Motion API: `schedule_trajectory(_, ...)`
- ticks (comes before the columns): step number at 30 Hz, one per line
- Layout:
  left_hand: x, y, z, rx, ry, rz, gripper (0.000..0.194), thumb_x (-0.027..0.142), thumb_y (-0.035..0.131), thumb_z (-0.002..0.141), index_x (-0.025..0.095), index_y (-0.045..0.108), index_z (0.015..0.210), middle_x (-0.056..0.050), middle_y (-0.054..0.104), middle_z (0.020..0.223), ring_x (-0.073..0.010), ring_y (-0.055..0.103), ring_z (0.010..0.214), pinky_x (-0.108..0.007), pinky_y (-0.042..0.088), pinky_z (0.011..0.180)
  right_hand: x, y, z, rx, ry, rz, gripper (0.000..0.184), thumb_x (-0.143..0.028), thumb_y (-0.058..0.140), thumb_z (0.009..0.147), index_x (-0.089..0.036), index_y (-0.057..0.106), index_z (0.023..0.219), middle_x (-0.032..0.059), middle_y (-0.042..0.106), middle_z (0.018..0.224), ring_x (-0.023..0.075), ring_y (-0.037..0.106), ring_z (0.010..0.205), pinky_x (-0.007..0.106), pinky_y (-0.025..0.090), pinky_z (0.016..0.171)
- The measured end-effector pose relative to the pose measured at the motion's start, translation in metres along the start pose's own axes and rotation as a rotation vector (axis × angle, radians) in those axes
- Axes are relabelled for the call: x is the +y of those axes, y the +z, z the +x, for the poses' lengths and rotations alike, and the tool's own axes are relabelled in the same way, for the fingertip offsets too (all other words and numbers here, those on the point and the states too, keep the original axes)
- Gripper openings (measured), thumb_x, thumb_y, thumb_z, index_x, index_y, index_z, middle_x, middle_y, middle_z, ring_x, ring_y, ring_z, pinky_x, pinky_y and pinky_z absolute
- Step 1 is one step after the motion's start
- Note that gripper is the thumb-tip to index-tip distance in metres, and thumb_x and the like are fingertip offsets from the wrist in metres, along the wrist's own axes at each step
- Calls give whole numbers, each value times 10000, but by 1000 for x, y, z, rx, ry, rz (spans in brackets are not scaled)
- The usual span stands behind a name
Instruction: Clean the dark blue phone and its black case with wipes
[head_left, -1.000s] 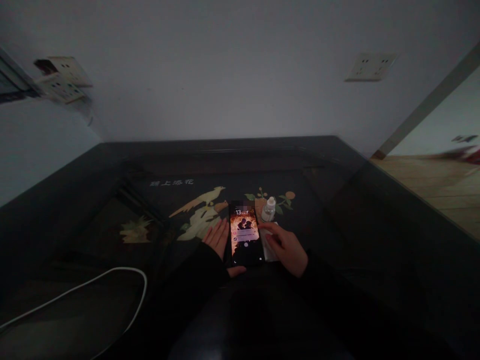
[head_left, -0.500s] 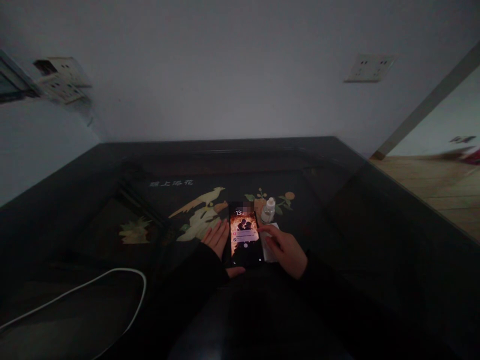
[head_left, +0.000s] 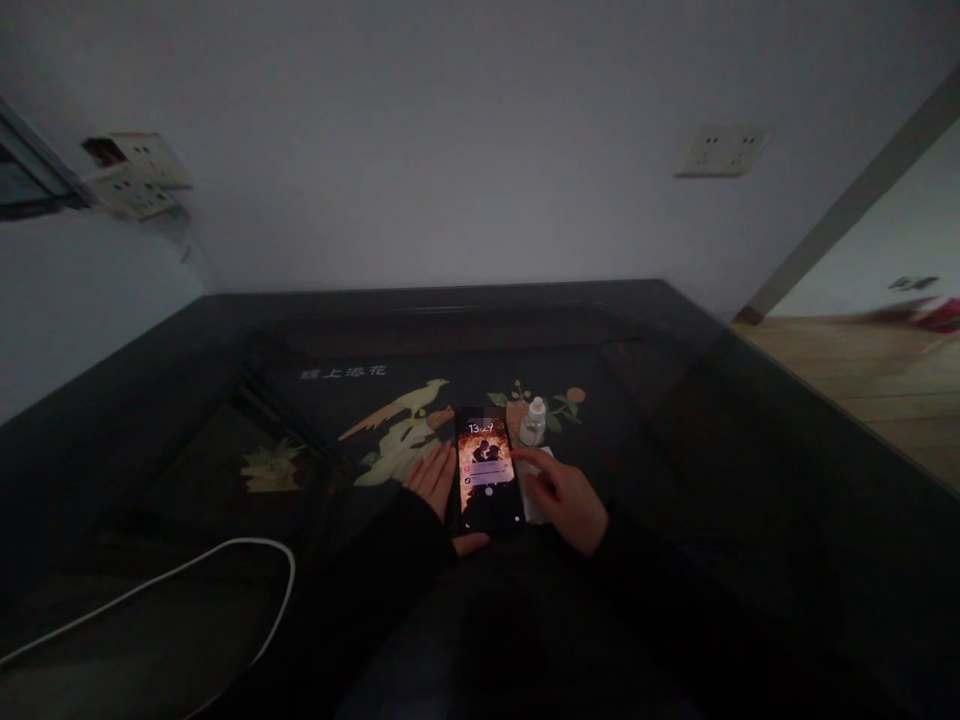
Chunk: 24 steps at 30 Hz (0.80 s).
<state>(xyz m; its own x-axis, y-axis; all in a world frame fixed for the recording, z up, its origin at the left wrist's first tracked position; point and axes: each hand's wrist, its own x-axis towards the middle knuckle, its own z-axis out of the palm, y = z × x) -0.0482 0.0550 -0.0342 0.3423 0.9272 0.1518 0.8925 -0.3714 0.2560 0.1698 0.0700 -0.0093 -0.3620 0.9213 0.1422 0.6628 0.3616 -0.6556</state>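
A smartphone [head_left: 489, 485] lies face up on the dark table, its lit lock screen showing a clock and a silhouetted couple. My left hand [head_left: 436, 482] rests flat along the phone's left side, fingers stretched, with the thumb by its lower edge. From the other side, my right hand [head_left: 568, 500] reaches in with the index finger extended to the phone's right edge; its other fingers are bent and partly hidden. Under that hand lies a flat white item [head_left: 537, 510], mostly covered. Just above it stands a small clear bottle [head_left: 533, 424] with a white cap.
The black tabletop [head_left: 450, 330] bears a bird-and-flower picture and some characters. A white cable [head_left: 255, 541] curves across the lower left. Wall sockets [head_left: 722, 151] sit behind on the right, with more sockets [head_left: 139, 175] at the left. Wooden floor [head_left: 840, 380] shows at right.
The view has shifted slightly, so the sockets appear lower. The phone screen stays lit. My right index finger has drawn slightly from over the screen toward its right edge; my left hand keeps its place.
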Motion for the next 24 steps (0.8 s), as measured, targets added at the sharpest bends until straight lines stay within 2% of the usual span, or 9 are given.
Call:
schedule_trajectory(2,1,-1,0,-1,-16,-4,1118,662,587,480,-10,270,1315,-197,221,1397,-308,219,1292,-464,230,1037,0,-1,-2,20,0,-9,360,-150,393,804,-182,496,1147,-15,575,604,126,505,500,221,371,522)
schedule_trajectory(5,2,1,1,14,-38,-8,1036,685,514,551,3,312,1304,-197,214,1403,-311,208,1295,-431,236,1039,1,-3,-5,51,-7,-25,352,-146,368,814,-171,500,1139,37,650,841,133,578,617,238,428,610)
schedule_trajectory(8,6,5,4,49,-88,-54,786,567,428,707,26,378,1275,-173,270,1391,-276,228,1292,-384,225,1047,1,-4,-9,51,-24,-49,346,-150,351,824,-165,509,1131,65,625,1051,161,617,809,274,453,737)
schedule_trajectory(12,14,6,10,127,-212,-276,672,448,508,672,88,454,1236,-135,343,1363,-290,237,1284,-425,196,1047,-3,-7,-16,8,-57,-97,370,-164,334,843,-185,477,1183,60,581,1157,184,597,960,310,451,820)
schedule_trajectory(15,20,5,14,163,-234,-385,669,418,528,642,73,476,1214,-148,409,1315,-311,268,1268,-441,208,1038,-7,-10,-20,-30,-79,-136,391,-153,316,849,-189,453,1213,60,549,1204,179,586,994,302,454,834)
schedule_trajectory(18,31,4,16,198,-254,-548,758,430,533,632,40,391,1267,-186,451,1266,-327,359,1214,-462,270,1007,-10,-14,-24,-66,-98,-177,416,-134,311,842,-200,429,1236,50,516,1242,177,575,1018,296,462,824)
schedule_trajectory(21,46,7,16,229,-277,-769,801,467,475,674,50,258,1323,-176,481,1240,-279,495,1108,-415,402,924,-11,-16,-26,-91,-106,-216,465,-120,318,828,-223,369,1279,39,487,1272,186,580,1010,300,479,775)
schedule_trajectory(24,55,9,15,253,-322,-946,819,486,479,670,53,238,1321,-160,539,1175,-251,572,1004,-392,452,870,-11,-17,-29,-99,-105,-246,496,-117,329,819,-239,331,1299,40,487,1272,190,582,1006,296,480,743)
